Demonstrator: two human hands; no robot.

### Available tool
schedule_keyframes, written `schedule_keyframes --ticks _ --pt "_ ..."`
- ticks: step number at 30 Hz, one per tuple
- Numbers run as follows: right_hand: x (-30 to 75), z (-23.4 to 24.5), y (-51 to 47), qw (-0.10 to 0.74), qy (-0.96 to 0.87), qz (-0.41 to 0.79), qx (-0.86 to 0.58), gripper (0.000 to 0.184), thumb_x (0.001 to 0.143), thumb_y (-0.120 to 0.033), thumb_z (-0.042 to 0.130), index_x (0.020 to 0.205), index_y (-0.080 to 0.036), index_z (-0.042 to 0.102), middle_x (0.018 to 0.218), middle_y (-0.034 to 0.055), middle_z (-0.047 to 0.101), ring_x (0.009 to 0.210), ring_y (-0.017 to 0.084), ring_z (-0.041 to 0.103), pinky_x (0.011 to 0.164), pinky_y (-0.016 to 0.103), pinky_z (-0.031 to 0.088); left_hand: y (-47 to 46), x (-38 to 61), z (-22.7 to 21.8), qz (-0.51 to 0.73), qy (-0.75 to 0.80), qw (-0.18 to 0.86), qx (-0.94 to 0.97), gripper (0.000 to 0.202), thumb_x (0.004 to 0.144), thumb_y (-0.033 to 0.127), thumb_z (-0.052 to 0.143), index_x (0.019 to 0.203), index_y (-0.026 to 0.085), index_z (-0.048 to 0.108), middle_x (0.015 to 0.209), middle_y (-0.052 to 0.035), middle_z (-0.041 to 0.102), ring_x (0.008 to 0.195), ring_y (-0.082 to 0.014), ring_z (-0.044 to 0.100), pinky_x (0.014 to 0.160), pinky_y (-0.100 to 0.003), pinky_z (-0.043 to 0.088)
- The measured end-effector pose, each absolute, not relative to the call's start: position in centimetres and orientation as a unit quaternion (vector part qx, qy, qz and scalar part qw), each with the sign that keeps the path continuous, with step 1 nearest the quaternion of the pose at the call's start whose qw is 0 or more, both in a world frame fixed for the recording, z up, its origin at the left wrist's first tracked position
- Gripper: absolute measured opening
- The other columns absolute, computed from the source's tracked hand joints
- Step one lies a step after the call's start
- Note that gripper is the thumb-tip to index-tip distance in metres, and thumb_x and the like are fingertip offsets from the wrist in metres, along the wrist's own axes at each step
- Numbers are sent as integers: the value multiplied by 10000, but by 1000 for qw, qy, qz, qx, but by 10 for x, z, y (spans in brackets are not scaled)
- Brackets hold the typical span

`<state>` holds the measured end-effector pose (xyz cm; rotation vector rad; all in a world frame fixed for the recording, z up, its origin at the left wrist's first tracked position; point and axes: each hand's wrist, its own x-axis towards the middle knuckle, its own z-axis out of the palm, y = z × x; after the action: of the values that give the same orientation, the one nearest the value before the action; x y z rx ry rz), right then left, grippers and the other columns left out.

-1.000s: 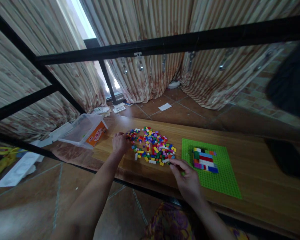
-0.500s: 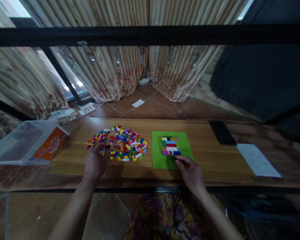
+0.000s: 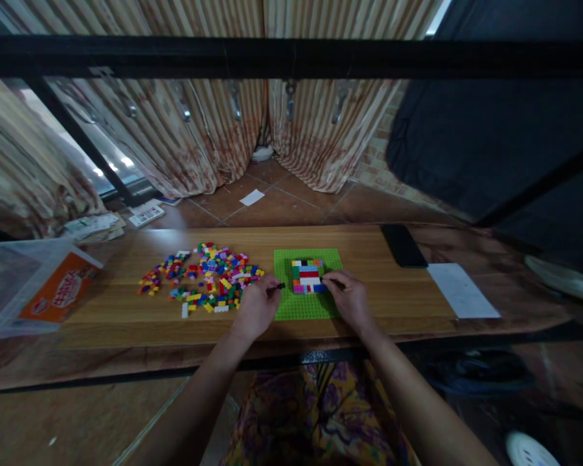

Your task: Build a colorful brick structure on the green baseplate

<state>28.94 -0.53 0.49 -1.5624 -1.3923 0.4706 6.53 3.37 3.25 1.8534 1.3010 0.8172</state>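
My left hand (image 3: 258,305) is closed in a pinch on a small black toy brick (image 3: 280,285), over the left edge of the green baseplate (image 3: 306,308). On that plate stands a block of multicoloured bricks (image 3: 309,274), with red, white and light blue rows inside a mixed border. My right hand (image 3: 348,299) has its thumb and finger pinched together at the right side of this block. Something dark shows at those fingertips, too small to make out. Left of the plate lies a loose pile of coloured bricks (image 3: 214,265), partly hidden by my left hand.
A clear plastic box (image 3: 10,278) with an orange label stands at the table's left end. To the right lie a black phone-like slab (image 3: 403,245) and a white sheet of paper (image 3: 462,290). A dark bar (image 3: 291,58) crosses beyond the wooden table (image 3: 369,310).
My left hand has moved right from the brick pile to the baseplate, carrying the black brick. My right hand has shifted from the block's lower right corner up to its right side. The view has turned rightward.
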Motion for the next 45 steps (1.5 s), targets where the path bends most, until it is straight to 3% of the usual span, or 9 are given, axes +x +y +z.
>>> schedule_keyframes --ticks 9,22,28,31,34,40,45 --pt "293 -3 -1 505 -565 217 -615 188 829 -373 622 796 -232 742 846 39 713 826 195 660 789 334 518 49 85 28 252 508 316 761 211 776 99 523 884 186 683 828 -25 732 771 -154 675 740 -254 516" --pt "296 3 9 471 -515 300 -650 170 734 -364 661 731 -214 743 772 32 746 727 195 670 732 335 512 51 103 36 156 529 213 807 261 805 90 471 857 188 706 818 -64 731 765 -186 682 730 -268 497" --pt "301 -10 3 508 -512 323 -613 198 727 -374 704 855 -238 772 872 36 745 805 195 663 782 339 507 48 108 40 106 556 188 802 276 848 123 464 1007 182 682 883 -69 736 833 -184 690 789 -268 498" --pt "302 -15 1 515 -516 319 -606 204 746 -381 700 881 -249 775 915 38 735 830 195 652 783 342 503 48 110 39 119 568 198 790 334 861 136 462 1143 171 636 920 -70 741 857 -181 694 822 -274 502" --pt "302 -15 1 515 -517 320 -604 195 763 -381 688 881 -254 776 906 35 730 823 190 646 771 341 501 48 111 35 145 566 222 780 349 847 135 480 1164 165 624 939 -66 742 860 -181 694 827 -277 510" --pt "301 -11 -3 537 -516 318 -587 177 768 -368 694 881 -258 774 908 33 722 851 190 640 800 350 495 48 111 26 217 579 294 729 306 798 159 590 1099 159 644 972 -69 739 887 -170 690 831 -264 515" --pt "303 -17 -6 620 -420 324 -578 265 730 -386 733 948 -237 755 813 13 711 765 165 621 760 332 495 49 110 23 252 577 340 698 145 800 188 605 919 168 685 911 -49 740 839 -158 682 794 -261 513"
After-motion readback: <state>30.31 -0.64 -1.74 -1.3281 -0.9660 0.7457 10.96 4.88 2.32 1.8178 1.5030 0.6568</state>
